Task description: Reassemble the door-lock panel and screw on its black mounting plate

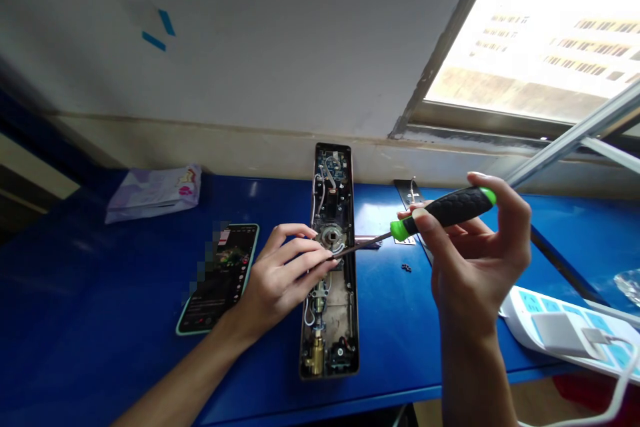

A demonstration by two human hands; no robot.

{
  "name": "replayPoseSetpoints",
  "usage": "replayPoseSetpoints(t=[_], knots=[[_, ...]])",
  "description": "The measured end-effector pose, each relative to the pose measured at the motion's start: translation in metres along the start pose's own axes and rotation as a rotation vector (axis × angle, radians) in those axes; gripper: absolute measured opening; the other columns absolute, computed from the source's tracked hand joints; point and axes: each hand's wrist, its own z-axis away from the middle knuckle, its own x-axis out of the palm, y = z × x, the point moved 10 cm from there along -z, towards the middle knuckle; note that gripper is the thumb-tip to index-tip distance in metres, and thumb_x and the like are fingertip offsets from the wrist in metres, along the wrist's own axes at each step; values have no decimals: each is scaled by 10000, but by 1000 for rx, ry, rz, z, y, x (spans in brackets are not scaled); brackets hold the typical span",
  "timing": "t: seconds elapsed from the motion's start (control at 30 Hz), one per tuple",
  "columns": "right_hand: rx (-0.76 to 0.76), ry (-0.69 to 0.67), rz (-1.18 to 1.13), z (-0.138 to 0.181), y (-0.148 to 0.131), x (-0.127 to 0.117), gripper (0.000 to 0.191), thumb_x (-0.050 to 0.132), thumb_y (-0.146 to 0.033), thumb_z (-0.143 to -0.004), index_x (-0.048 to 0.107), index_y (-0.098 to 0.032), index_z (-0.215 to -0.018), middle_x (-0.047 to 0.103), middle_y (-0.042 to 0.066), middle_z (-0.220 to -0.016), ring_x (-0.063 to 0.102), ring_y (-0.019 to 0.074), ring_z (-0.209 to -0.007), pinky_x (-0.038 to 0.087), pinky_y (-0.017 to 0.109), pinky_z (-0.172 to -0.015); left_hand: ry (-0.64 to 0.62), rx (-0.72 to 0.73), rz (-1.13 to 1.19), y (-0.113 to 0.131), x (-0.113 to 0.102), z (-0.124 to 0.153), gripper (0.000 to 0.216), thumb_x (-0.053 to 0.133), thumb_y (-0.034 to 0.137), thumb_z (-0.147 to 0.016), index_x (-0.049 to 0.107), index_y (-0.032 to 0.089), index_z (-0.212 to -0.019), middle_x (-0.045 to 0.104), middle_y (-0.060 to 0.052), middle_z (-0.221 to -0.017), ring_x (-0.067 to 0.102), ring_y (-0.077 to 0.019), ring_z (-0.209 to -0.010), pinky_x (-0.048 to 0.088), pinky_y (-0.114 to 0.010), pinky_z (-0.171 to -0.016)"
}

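Observation:
A long, narrow electronic door lock housing [351,280] lies on the blue table with its inside facing up. Wires, a circuit board [327,161], a round metal hub [331,236] and a brass cylinder [316,357] show within it. My left hand [287,267] reaches across it from the left, fingers stretched out and slightly apart. Its fingertips rest just below the hub, by the screwdriver's tip; the thumb is hidden. In my right hand [470,260] is a screwdriver [447,210] with a black and green handle. Its shaft slants down left into the housing.
Left of the housing lies a phone [225,273] with its screen lit; behind it is a purple-white packet [155,192]. Several small dark screws [407,267] and a black plate [407,193] are to the right. A power strip [565,327] with a plugged-in charger sits at the right edge.

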Motion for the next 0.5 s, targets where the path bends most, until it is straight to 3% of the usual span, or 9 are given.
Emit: replayPoseSetpoints(t=[0.2,0.37,0.5], knots=[[41,14,22,1,8,3,539,881,-96,-781,655,-290,-1229,787,-71,-862,828,180,-692,727,274,-622,18,-41,43,-5,-4,0,204,820,86,-901,746,198,-1054,794,-26,-936,659,-217,-1012,593,-362,-927],[-106,-83,85,3,-14,23,621,882,-46,-760,683,-325,-1278,791,-47,-944,838,198,-795,739,301,-667,-37,-106,39,-13,0,2,195,845,182,-900,761,204,-1075,790,-63,-1053,644,-265,-1111,587,-443,-988],[-216,-234,117,11,-29,43,704,907,-50,-751,684,-316,-1364,778,25,-1167,836,236,-881,741,380,-738,-79,-124,38,-15,1,5,228,856,224,-890,771,199,-1100,765,-97,-1141,616,-295,-1185,586,-478,-1013]])
